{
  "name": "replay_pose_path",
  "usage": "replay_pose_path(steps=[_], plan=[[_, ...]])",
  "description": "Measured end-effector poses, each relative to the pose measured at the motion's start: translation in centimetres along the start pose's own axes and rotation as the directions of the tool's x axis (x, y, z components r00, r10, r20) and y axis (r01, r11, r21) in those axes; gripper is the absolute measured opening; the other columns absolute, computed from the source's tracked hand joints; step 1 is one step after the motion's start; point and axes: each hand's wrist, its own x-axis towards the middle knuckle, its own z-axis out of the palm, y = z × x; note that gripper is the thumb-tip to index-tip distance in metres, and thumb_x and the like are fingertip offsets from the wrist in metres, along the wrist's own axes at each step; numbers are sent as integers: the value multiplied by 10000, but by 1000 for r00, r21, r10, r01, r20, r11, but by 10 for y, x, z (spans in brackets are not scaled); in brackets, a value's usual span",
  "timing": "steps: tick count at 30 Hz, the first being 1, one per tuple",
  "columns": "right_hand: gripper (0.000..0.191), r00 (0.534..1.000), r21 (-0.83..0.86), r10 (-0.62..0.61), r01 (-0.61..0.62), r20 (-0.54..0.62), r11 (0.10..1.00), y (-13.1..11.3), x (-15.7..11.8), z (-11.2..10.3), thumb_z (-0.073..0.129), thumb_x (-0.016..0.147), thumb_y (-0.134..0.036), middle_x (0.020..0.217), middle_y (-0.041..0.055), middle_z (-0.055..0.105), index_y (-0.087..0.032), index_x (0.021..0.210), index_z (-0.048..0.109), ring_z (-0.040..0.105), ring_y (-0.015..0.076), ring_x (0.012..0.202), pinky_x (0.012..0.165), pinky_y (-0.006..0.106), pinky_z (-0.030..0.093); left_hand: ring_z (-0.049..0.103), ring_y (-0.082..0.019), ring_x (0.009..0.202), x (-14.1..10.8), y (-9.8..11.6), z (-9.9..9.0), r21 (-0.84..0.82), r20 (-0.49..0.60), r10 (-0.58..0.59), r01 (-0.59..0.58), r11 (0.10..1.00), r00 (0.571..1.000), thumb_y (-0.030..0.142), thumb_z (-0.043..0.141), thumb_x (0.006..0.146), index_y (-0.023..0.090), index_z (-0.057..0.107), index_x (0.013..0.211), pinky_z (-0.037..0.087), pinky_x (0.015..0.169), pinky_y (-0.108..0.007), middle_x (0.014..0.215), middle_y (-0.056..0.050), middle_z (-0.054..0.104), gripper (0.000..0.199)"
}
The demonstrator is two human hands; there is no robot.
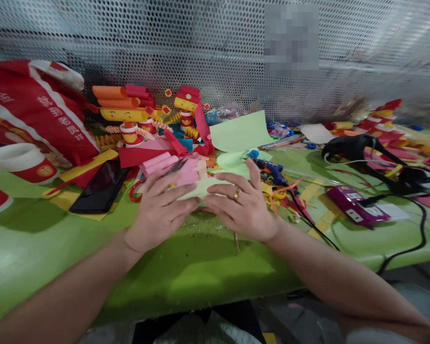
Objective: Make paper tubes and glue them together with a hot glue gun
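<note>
A small piece of pale green paper spans the gap between my two hands near the table's front edge. My left hand has its fingers closed on the paper's left end. On the right end are the curled fingers of my right hand, which wears a gold ring; its index finger points up. The fingers partly cover the paper. Beside my left hand lie scissors with a red handle and some pink paper. Beyond my right hand is a blue glue gun.
Larger green sheets and paper figures stand at the back. A phone, paper cup and red bag are left. A purple power socket, cables and a black strapped device lie right. Perforated metal mesh rises behind.
</note>
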Motion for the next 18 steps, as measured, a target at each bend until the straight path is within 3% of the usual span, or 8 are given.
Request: replay_pose_path(steps=[3,7,15,18], plan=[[133,998,64,-55,53,41,997,-6,0,1,568,813,-164,785,-53,709,-265,764,638,606,154,928,1126,413,165,644,-248,973,1,3,4,-16,34,78,-77,997,996,166,602,789,289,694,756,413,900,-478,894,2,744,157],[124,998,74,-45,41,53,996,-9,1,2,552,817,-169,778,-41,709,-230,746,633,597,150,908,1110,394,199,673,-220,888,1,5,7,81,6,182,-182,980,983,154,593,795,249,683,759,474,817,-401,812,-6,748,136],[134,997,74,-36,31,66,997,-8,2,4,518,810,-147,797,-6,703,-201,705,582,602,157,873,1072,415,256,684,-176,811,2,3,9,131,-39,249,-242,961,968,163,555,836,201,667,768,519,801,-356,769,-4,743,136],[118,996,88,-26,19,85,996,-2,2,5,503,807,-149,802,-12,698,-209,726,563,604,163,897,1065,424,263,684,-181,817,2,1,7,80,-46,211,-207,975,976,167,582,821,203,666,764,531,787,-359,763,-5,742,108]])
